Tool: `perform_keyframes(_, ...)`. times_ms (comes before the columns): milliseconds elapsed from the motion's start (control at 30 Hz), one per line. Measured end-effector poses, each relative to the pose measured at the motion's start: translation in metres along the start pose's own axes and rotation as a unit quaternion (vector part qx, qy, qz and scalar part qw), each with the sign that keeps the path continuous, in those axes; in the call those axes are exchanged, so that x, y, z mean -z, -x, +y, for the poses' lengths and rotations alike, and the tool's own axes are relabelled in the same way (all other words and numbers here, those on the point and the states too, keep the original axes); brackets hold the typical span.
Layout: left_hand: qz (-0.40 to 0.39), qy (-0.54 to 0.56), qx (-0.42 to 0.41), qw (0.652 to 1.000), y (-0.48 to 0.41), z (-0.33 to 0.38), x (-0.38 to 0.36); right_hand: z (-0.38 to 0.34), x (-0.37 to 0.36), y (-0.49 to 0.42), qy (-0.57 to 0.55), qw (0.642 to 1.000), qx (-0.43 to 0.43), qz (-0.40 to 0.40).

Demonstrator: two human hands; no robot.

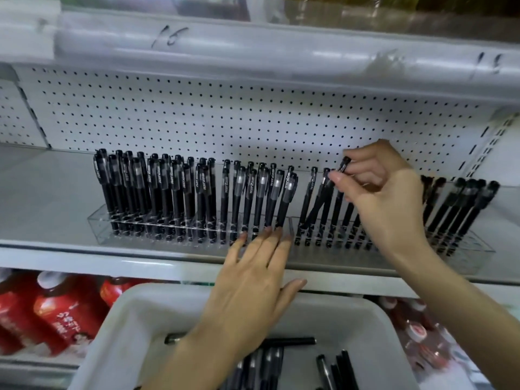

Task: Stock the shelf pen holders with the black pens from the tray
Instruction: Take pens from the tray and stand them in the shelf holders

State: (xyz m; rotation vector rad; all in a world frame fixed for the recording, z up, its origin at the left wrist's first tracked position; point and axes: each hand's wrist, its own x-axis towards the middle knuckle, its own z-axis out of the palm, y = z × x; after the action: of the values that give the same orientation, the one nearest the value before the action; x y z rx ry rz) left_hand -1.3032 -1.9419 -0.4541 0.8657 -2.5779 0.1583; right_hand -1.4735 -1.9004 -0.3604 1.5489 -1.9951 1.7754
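Two clear pen holders stand on the white shelf: the left holder (98, 223) packed with upright black pens (174, 192), the right holder (478, 249) partly filled. My right hand (385, 198) pinches the cap end of a black pen (339, 181) that leans in the right holder. My left hand (253, 282) lies flat, fingers spread, with its fingertips against the front of the left holder's right end, holding nothing. Below, a white tray (121, 333) holds several loose black pens (292, 341).
A white pegboard (225, 116) backs the shelf. The upper shelf edge (253, 46) carries handwritten numbers. Red bottles (50, 313) stand on the lower shelf at the left, and more red-capped bottles (416, 330) sit at the lower right.
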Motion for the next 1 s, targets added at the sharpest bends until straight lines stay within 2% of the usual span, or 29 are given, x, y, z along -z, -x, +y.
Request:
perform_keyframes(133, -0.017, 0.005, 0.005, 1.0, -0.001, 0.0, -0.001, 0.007, -0.007, 0.003, 0.034, 0.998, 0.01, -0.043)
perform_keyframes(433, -0.019, 0.024, 0.007, 1.0, -0.003, -0.002, 0.005, 0.018, -0.016, 0.004, 0.147, 0.983, 0.069, -0.08)
perform_keyframes(700, -0.042, 0.094, 0.03, 0.994, 0.015, -0.007, 0.025, 0.004, -0.008, 0.009, 0.168, 0.981, 0.048, -0.089)
perform_keyframes(800, -0.062, 0.135, 0.033, 0.988, 0.033, -0.013, 0.036, -0.01, -0.001, 0.028, 0.111, 0.989, 0.036, -0.086)
perform_keyframes(900, -0.067, 0.161, 0.041, 0.984, 0.054, -0.02, 0.044, -0.019, 0.004, 0.071, 0.057, 0.985, 0.02, -0.16)
perform_keyframes(1000, -0.073, 0.151, 0.055, 0.984, 0.071, -0.029, 0.043, -0.015, 0.005, 0.119, 0.028, 0.96, -0.051, -0.275)
